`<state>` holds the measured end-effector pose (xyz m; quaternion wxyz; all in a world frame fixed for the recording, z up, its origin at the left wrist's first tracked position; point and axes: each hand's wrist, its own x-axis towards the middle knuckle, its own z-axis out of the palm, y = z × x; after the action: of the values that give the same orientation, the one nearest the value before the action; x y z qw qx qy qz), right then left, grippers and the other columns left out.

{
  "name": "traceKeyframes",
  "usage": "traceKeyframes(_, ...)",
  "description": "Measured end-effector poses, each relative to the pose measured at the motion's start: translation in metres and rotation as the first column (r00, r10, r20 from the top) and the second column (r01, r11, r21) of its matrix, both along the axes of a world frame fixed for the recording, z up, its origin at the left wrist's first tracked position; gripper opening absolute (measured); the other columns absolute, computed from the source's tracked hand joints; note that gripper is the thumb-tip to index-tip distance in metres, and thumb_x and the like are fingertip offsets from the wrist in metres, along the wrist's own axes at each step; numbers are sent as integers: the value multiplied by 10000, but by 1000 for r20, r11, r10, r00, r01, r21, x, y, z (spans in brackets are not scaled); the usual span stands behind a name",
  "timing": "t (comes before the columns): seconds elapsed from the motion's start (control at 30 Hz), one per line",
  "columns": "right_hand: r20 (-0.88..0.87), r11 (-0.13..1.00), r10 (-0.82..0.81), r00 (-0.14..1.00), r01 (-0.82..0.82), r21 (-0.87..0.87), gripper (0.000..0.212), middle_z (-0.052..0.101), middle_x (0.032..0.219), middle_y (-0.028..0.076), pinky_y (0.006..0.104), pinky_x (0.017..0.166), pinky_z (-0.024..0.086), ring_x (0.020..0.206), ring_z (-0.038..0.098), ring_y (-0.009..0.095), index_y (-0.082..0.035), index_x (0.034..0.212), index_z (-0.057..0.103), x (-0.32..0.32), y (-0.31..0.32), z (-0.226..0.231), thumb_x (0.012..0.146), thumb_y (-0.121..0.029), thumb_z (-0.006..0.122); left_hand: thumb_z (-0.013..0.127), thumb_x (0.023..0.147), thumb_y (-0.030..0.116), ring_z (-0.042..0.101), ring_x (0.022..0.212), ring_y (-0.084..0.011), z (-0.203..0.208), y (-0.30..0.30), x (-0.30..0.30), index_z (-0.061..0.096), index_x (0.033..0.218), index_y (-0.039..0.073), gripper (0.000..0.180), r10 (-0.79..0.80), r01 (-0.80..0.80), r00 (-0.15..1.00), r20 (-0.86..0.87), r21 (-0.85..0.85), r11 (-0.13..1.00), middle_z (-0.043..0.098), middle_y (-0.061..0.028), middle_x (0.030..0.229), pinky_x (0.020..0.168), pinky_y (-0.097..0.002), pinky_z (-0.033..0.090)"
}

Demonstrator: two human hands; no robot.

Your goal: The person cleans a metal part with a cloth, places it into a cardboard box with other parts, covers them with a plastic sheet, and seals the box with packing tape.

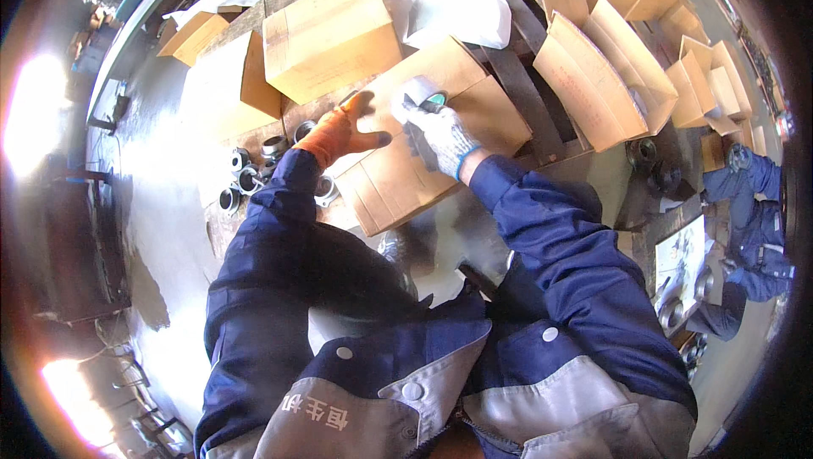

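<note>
A flattened-looking brown carton (pixel 385 188) lies in front of me, its top flaps closed and a seam running across it. My right hand (pixel 442 139), in a white knit glove with a blue cuff, is closed around a roll of pale tape (pixel 413 91) over the carton's top. My left hand (pixel 340 132), in an orange glove with dark fingertips, rests at the carton's left side with thumb and fingers spread apart. Whether its fingers press on the cardboard I cannot tell.
Several dark metal fittings (pixel 247 179) lie left of the carton. A closed carton (pixel 330 40) stands behind it, beside white plastic sheeting (pixel 457 10). Open cartons (pixel 584 78) stand at the right. Another person (pixel 749 222) in blue is at the far right.
</note>
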<state>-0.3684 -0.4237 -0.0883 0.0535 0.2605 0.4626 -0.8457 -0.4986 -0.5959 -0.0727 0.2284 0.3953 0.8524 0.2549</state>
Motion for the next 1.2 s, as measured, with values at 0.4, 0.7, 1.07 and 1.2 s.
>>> traceKeyframes(0.4, -13, 990, 4, 1000, -6, -142, 285, 630, 721, 52, 336, 536, 496, 606, 613, 163, -74, 950, 605, 9, 25, -2, 972, -358, 576, 757, 761, 32, 430, 1306, -178, -38, 51, -16, 367, 1449, 45, 791, -324, 133, 877, 356, 468, 874, 475, -80, 1404, 1113, -344, 339)
traceKeyframes(0.7, -39, 932, 284, 958, -286, -222, 275, 654, 803, 50, 225, 498, 483, 594, 608, 91, -18, 994, 602, 20, 48, 9, 963, -292, 603, 671, 867, 114, 474, 1259, -219, -17, 52, -15, 397, 1439, 30, 639, -353, 92, 774, 525, 459, 884, 503, -114, 1372, 1090, -321, 353)
traceKeyframes(1.07, 29, 906, 249, 968, -243, 347, 314, 599, 685, 44, 271, 456, 437, 509, 552, 132, -20, 864, 635, 22, 74, 18, 969, -311, 581, 715, 840, 58, 505, 1198, -187, -13, 55, -9, 375, 1448, 43, 697, -442, 184, 737, 511, 477, 860, 539, -99, 1305, 1040, -326, 399)
traceKeyframes(1.2, 58, 877, 321, 945, -319, 358, 316, 612, 728, 61, 292, 502, 479, 551, 580, 151, -7, 939, 624, 23, 66, 11, 972, -316, 569, 751, 836, 110, 505, 1190, -178, -16, 43, -12, 336, 1475, 48, 764, -446, 150, 670, 593, 480, 864, 534, -86, 1300, 1032, -317, 399)
